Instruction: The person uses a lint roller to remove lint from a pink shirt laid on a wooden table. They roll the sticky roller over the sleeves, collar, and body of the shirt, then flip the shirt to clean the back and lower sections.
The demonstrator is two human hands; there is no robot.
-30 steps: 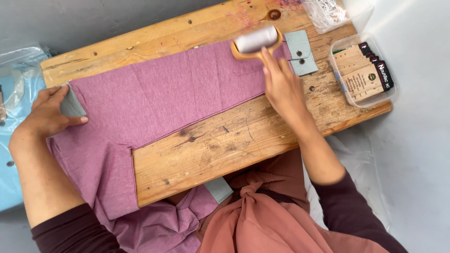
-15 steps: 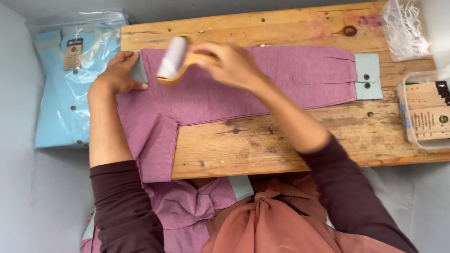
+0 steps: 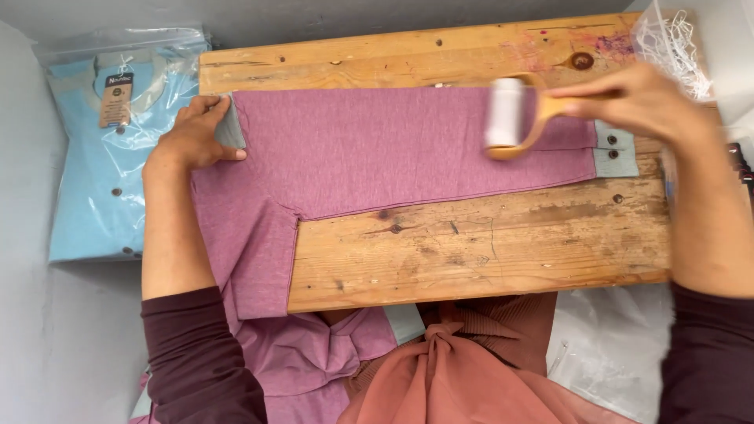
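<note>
Change: the lint roller (image 3: 505, 114) has been carried from upper left to upper right.
Right hand (image 3: 640, 102): closed on the roller's handle.
Left hand (image 3: 191, 139): flat, pinning the collar end.
Sleeve (image 3: 408, 145): laid left–right along the wooden table (image 3: 487, 243) — cuff just right of the roller.

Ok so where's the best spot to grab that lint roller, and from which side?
Probably by the wooden handle, where the right hand already holds the lint roller. The handle runs out to the right from the white roll, so coming from the right keeps fingers off the roll and leaves it free to turn over the purple shirt.
</note>
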